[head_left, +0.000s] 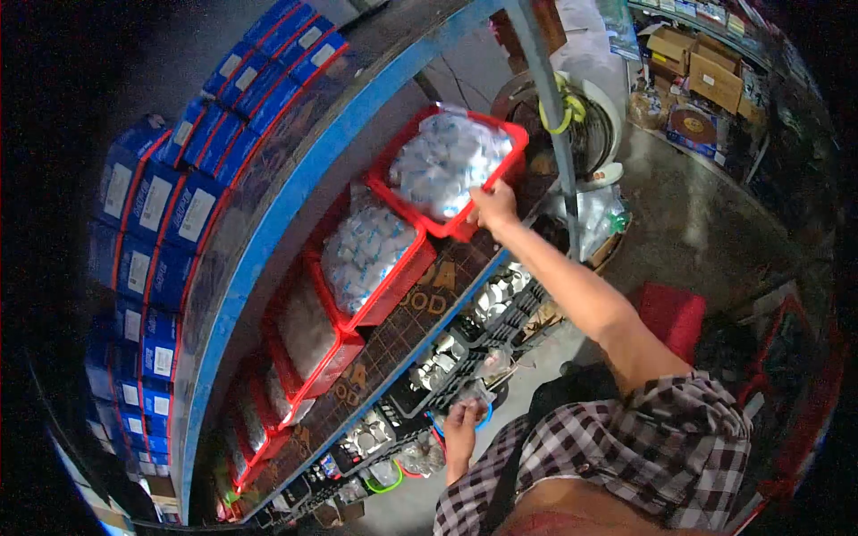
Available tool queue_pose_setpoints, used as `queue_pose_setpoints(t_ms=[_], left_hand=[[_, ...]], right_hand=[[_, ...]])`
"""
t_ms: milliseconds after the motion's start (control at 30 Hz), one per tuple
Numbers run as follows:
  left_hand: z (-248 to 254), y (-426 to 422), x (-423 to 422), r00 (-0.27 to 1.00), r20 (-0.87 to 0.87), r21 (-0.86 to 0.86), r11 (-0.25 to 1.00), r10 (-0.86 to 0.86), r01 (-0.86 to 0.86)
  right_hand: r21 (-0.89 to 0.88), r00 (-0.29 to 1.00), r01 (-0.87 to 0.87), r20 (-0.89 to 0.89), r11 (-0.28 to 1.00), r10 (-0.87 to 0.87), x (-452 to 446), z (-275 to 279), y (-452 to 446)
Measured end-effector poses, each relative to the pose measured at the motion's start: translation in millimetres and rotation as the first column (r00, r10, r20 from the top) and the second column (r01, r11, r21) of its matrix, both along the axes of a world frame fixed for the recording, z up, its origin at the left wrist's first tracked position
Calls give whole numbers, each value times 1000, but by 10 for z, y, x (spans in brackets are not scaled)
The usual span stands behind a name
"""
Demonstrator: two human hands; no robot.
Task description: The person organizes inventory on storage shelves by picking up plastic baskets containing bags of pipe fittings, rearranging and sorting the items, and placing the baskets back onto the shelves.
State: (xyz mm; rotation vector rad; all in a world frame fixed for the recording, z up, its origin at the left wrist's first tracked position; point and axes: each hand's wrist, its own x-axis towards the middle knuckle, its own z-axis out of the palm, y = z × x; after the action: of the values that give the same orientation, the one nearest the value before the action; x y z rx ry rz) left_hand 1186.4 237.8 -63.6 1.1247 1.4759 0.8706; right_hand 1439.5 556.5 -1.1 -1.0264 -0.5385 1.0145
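Observation:
My right hand (493,207) grips the front rim of a red plastic bin (517,147), with its fingers closed over the edge. Inside that bin lie many small clear packets with blue print (447,161). Lower down, my left hand (460,433) is closed, and a crumpled clear plastic bag (475,393) shows at its fingertips. Part of the grip there is hidden. Beside the first bin stands a second red bin (393,281) full of similar packets.
More red bins (313,380) line the shelf behind a blue shelf beam (295,179). Blue boxes (174,214) are stacked above. Black crates (438,362) with white parts stand below. A grey post (541,80) rises near the first bin; cardboard boxes (715,76) sit at far right.

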Motion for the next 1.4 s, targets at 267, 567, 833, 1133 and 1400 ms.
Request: queue_pose_setpoints(t_ms=[267, 567, 833, 1133, 1400], left_hand=[[1488, 1746, 444, 967, -254, 549, 824, 8, 137], [1032, 3629, 1674, 548, -827, 510, 578, 125, 637], [1119, 3641, 1811, 535, -844, 461, 538, 22, 705], [1676, 2394, 1169, 606, -746, 189, 784, -278, 592], [866, 1689, 299, 978, -206, 334, 938, -22, 91]], right_hand=[[-14, 988, -8, -154, 1000, 6, 237, 128, -1558], [-282, 994, -61, 68, 957, 83, 881, 221, -2820], [-228, 997, -73, 7, 971, 77, 984, 50, -2800], [-191, 986, 137, 119, 972, -115, 1620, 117, -3098], [-235, 724, -192, 622, 953, 299, 1771, 466, -2499]])
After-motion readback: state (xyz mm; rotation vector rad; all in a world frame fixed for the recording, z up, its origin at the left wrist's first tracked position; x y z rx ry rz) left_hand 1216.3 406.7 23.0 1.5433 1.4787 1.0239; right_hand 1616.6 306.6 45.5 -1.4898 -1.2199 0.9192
